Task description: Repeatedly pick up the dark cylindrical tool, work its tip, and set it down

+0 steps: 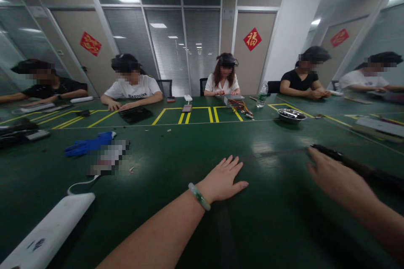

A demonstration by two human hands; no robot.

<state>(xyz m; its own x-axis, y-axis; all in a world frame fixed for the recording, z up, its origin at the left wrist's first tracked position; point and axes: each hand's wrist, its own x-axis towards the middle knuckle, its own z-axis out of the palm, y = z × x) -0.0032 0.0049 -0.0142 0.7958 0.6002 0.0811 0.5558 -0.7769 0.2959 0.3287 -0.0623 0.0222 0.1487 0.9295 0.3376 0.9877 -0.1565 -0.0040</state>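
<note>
A big green table (189, 147) is filling most of the frame. I am looking down at it from far away, through the head camera.

The fingers of my left hand (222, 183) are spreading out, with the thumb pointing off to the side. That hand is lying palm down in the middle of the frame. The fingers of my right hand (341, 178) are looking blurry, and I cannot tell if they are pinching anything. They are reaching along a long black thing (356, 165), which is lying at the right of the frame, right next to that hand.

A green and white bracelet (199, 197) is going around my left wrist. At the lower left, a long white block (50, 231) is sitting on the table. A white cord (78, 185) is running from it to a flat, blurred-out thing (110, 155). A blue glove (86, 146) is lying just behind that.

Farther up, right of the middle, a shiny bowl (292, 121) is resting near a clear bottle (262, 96). A gray box (232, 100) is sitting to the left of the bottle, with colored wires (242, 108) coming out. Five people (222, 85) with dark headgear are sitting across the top. Red signs (252, 39) are hanging on the doors behind them.
</note>
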